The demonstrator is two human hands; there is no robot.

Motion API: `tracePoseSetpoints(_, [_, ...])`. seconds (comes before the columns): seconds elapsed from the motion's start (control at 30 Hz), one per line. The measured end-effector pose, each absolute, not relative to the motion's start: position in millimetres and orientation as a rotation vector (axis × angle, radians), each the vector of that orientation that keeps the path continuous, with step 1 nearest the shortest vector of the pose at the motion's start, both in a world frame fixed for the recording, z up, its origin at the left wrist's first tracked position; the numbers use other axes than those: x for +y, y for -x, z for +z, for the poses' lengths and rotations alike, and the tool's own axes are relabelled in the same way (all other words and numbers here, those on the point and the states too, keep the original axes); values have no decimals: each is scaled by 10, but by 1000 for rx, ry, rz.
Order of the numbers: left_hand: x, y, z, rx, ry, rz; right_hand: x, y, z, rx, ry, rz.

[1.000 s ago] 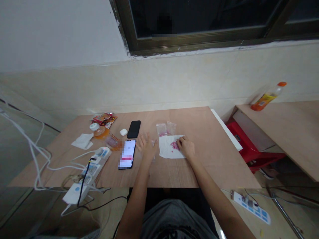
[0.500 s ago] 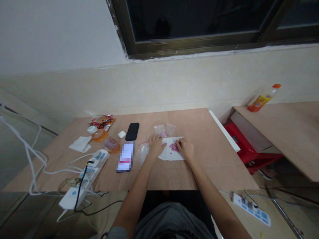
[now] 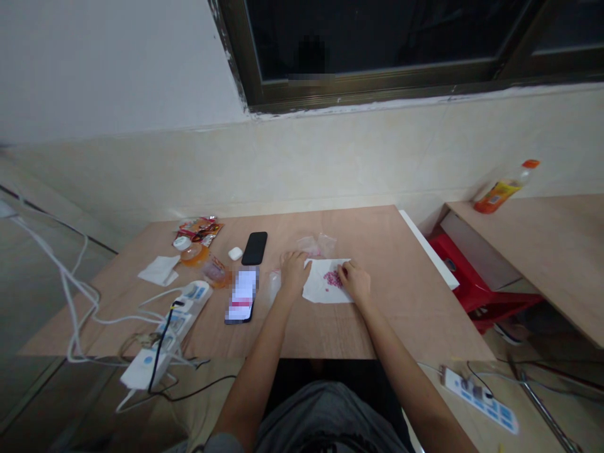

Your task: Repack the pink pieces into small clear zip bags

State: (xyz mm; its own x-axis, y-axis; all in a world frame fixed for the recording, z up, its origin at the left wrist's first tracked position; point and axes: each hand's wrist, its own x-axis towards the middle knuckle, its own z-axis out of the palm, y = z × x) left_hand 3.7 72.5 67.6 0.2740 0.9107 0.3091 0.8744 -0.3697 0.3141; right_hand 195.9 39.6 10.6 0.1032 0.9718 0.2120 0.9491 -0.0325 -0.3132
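the right hand point(image 3: 356, 281) curls over the right side of a white sheet point(image 3: 315, 288), beside a cluster of small pink pieces point(image 3: 332, 279). the left hand point(image 3: 293, 272) lies stretched out at the sheet's left edge, two clear bags point(image 3: 326, 244) just beyond it. a lit phone point(image 3: 242, 294) lies on the worktop point(image 3: 406, 321) further left.

Whether the right hand point(image 3: 356, 283) holds something, I cannot tell: its fingertips are too small. It covers some of the white paper point(image 3: 314, 290), and the pink pieces point(image 3: 331, 279) there are too small to know their shape. The left hand point(image 3: 294, 274) partly hides a plastic bag point(image 3: 274, 286). The near phone point(image 3: 242, 296) has its screen blurred into squares. The window point(image 3: 377, 38) and the right table point(image 3: 566, 220) are cut off by the view's edges.
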Motion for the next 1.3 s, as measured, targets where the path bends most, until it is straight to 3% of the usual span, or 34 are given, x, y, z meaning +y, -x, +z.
tracePoseSetpoints(0.17, [660, 49, 904, 1667, -2179, 1216, 395, -1978, 48, -1828, 1965, 80])
tracePoseSetpoints(0.33, [529, 93, 981, 1388, -1370, 1605, 396, -1972, 158, -1700, 1866, 71])
tracePoseSetpoints(0.43, [425, 56, 952, 1217, -1014, 1602, 406, -1879, 332, -1569, 1666, 290])
tracePoseSetpoints(0.53, [321, 6, 916, 1189, -910, 1591, 373, -1722, 466, -1395, 1350, 860])
tracePoseSetpoints(0.6, [263, -4, 902, 1200, -902, 1589, 308, -1623, 498, -1287, 1217, 1048])
tracePoseSetpoints(0.9, [90, 111, 801, 1302, -1064, 1511, -70, -1464, 474, -1100, 1120, 1039])
tracePoseSetpoints(1.1, [-91, 67, 823, 1595, -1625, 1497, -153, -1438, 445, -1042, 1163, 1007])
tracePoseSetpoints(1.3, [-201, -84, 901, 1411, -1700, 1168, -206, -1445, 530, -1230, 1232, 945])
